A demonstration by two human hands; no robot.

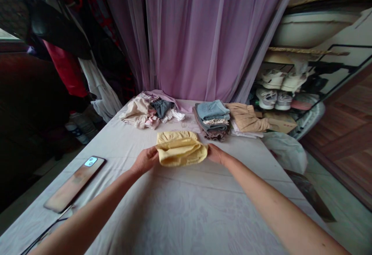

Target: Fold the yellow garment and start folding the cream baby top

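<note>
Head view: yellow garment in both hands, one at each end.

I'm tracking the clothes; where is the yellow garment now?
In the head view's centre, the yellow garment is held between the left hand and right hand, front-left of the folded stack.

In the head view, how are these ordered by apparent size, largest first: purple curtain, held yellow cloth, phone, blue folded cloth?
1. Purple curtain
2. Yellow cloth and phone: too alike to rank; the phone also looks nearer the camera.
3. Blue folded cloth
</note>
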